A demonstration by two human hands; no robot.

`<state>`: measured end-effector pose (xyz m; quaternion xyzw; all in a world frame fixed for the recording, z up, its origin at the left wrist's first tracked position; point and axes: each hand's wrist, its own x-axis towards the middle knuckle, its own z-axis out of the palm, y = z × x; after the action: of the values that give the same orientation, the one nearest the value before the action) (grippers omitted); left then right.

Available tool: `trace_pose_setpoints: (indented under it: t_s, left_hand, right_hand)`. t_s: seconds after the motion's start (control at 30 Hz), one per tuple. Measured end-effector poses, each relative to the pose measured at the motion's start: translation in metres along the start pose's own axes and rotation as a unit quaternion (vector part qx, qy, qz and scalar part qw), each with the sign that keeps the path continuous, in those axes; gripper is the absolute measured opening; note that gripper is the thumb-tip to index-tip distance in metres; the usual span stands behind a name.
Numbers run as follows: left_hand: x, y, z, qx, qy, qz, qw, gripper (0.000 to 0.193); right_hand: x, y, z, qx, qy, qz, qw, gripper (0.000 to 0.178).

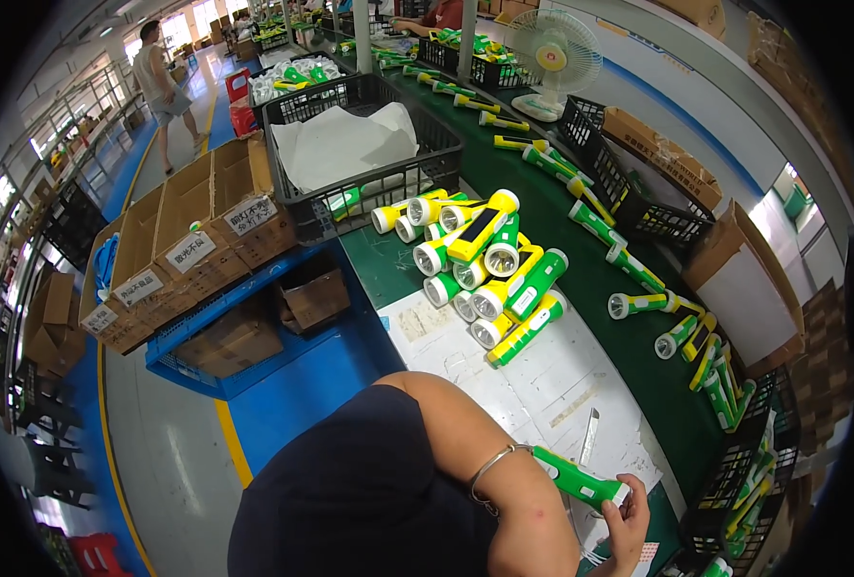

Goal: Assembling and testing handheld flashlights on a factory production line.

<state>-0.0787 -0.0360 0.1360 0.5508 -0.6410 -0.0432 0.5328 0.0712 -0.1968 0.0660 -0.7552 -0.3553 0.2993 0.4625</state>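
A green and white flashlight lies slantwise beside my bangled left arm, and its tail end is partly behind the arm. My right hand is closed round the flashlight's head, thumb and fingers on its pale rim. My left hand shows only its back at the lower edge, and its fingers are hidden. Just beyond the held flashlight, a slim silvery strip, perhaps a cutter, lies on the worn white sheet. Farther up, a heap of green and yellow flashlights is stacked, several with their lenses facing me.
Several more flashlights line the green belt on the right. Black crates and a cardboard box edge its far side. A large black crate and open cartons stand at left. A fan is behind.
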Motion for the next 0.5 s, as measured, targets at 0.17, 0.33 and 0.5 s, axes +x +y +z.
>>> trace_pose_setpoints:
  t_s: [0.17,0.33,0.5]
  left_hand:
    - [-0.006,-0.006,-0.005,-0.081,-0.037,-0.040,0.995,0.023]
    - [-0.051,-0.036,-0.029,0.253,0.228,-0.273,0.900,0.043]
    - [-0.084,-0.088,-0.014,-0.131,0.210,-0.457,0.854,0.049]
  right_hand:
    - [0.000,0.002,0.001,0.012,0.003,-0.016,1.000,0.044]
    - [-0.012,-0.002,0.000,0.043,0.038,-0.098,0.994,0.031]
    - [-0.003,0.010,-0.003,0.105,0.004,0.021,0.994,0.032]
